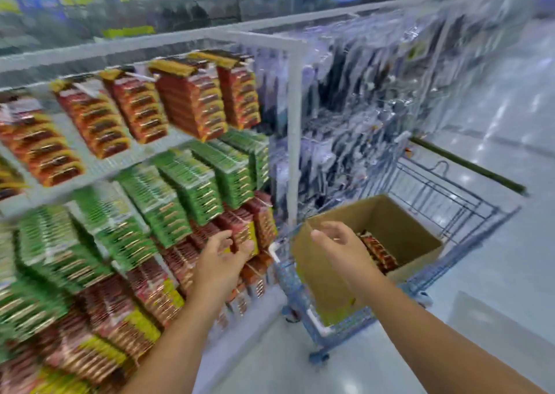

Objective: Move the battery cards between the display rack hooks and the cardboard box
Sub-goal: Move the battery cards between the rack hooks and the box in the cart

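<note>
Two bare hands work apart. Left hand [223, 254] reaches the hanging red-and-yellow battery cards [240, 233], fingers spread loosely; contact unclear through blur. Right hand [338, 248] hovers relaxed, empty, over the brown cardboard box [315, 261], likely staged for transfer; more cards lie just beyond it.

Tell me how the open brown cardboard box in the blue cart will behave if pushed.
The open brown cardboard box probably slides little, since the blue wire cart hems it in. Holding only a few red battery cards, it likely stays light; its thin walls may flex.
</note>
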The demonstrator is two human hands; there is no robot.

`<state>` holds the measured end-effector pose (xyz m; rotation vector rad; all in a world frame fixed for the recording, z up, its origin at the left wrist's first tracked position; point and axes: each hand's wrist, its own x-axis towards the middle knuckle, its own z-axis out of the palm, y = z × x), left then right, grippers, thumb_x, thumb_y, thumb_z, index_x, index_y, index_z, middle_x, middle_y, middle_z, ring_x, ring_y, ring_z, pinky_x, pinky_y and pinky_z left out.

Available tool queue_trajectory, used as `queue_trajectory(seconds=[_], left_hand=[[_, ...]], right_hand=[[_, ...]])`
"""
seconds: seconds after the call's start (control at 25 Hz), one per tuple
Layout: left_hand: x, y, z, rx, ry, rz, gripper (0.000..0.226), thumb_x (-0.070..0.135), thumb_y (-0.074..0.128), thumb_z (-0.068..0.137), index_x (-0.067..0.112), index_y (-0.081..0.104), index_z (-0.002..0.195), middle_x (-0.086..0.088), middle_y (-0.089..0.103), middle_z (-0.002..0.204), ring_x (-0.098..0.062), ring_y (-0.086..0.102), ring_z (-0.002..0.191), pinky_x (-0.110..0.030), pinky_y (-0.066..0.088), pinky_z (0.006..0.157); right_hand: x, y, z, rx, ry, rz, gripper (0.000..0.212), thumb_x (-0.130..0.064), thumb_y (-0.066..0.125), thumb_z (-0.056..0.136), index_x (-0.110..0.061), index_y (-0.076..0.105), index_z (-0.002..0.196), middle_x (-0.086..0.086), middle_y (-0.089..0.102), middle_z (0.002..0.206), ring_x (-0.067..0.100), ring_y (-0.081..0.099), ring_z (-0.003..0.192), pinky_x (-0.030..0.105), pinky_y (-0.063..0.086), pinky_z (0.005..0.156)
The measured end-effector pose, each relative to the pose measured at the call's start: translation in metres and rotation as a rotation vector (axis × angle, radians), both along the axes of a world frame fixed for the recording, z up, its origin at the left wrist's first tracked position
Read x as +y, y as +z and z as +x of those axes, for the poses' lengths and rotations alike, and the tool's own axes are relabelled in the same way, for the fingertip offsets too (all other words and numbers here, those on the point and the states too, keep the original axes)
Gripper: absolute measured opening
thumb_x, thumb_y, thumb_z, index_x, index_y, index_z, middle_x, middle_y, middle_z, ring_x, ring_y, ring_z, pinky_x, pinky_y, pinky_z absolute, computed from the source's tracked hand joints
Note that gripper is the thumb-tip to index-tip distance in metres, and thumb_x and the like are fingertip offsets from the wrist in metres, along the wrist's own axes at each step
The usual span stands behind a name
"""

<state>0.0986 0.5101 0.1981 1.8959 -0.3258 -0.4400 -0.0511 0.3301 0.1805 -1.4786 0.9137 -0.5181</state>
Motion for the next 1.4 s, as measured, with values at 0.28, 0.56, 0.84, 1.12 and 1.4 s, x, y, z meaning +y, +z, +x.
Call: queue_trajectory(seconds=[0.28,0.56,0.84,1.12,1.4], left_hand=[[-0.169,-0.062,-0.007,0.099,-0.243,0.102,0.052,0.039,0.077,0.091,0.023,0.057,0.136,0.008,0.057,0.127,-0.004,0.058,0.094,-0.031,0.053,0.081],[-0.281,-0.129,-0.013,0.205,-0.321,0.240,0.050,0.053,0.075,0.088,0.037,0.050,0.129,0.012,0.054,0.130,-0.014,0.062,0.110,-0.045,0.059,0.091],[-0.361,-0.204,-0.046,0.285,-0.040,0.377,0.055,0.043,0.079,0.088,0.022,0.057,0.134,0.006,0.060,0.129,-0.018,0.063,0.114,-0.030,0.049,0.094],[-0.413,-0.268,-0.068,0.412,0.296,0.515,0.043,0.045,0.079,0.087,0.031,0.055,0.120,0.007,0.066,0.117,-0.022,0.067,0.113,-0.032,0.050,0.086],[-0.434,-0.324,-0.065,0.418,0.373,0.617,0.049,0.035,0.080,0.089,0.024,0.054,0.128,0.002,0.068,0.121,-0.025,0.069,0.111,-0.034,0.051,0.079]], right_hand=[[-0.133,-0.051,-0.034,0.201,-0.155,0.015,0.034,-0.048,0.072,0.093,-0.031,0.064,0.122,-0.012,0.066,0.112,0.009,0.065,0.105,0.042,0.057,0.097],[-0.231,-0.106,-0.029,0.365,-0.147,0.110,0.040,-0.050,0.074,0.090,-0.031,0.062,0.123,-0.007,0.066,0.115,0.018,0.065,0.108,0.047,0.056,0.102],[-0.341,-0.183,-0.011,0.515,0.162,0.167,0.041,-0.044,0.068,0.098,-0.024,0.058,0.131,-0.009,0.057,0.115,0.013,0.056,0.109,0.030,0.043,0.094],[-0.397,-0.246,0.009,0.682,0.501,0.157,0.040,-0.040,0.064,0.101,-0.024,0.056,0.137,-0.005,0.058,0.131,0.008,0.054,0.104,0.012,0.038,0.069],[-0.402,-0.293,0.035,0.704,0.571,0.191,0.040,-0.042,0.062,0.101,-0.027,0.056,0.137,-0.013,0.055,0.114,0.006,0.054,0.103,0.022,0.041,0.078]])
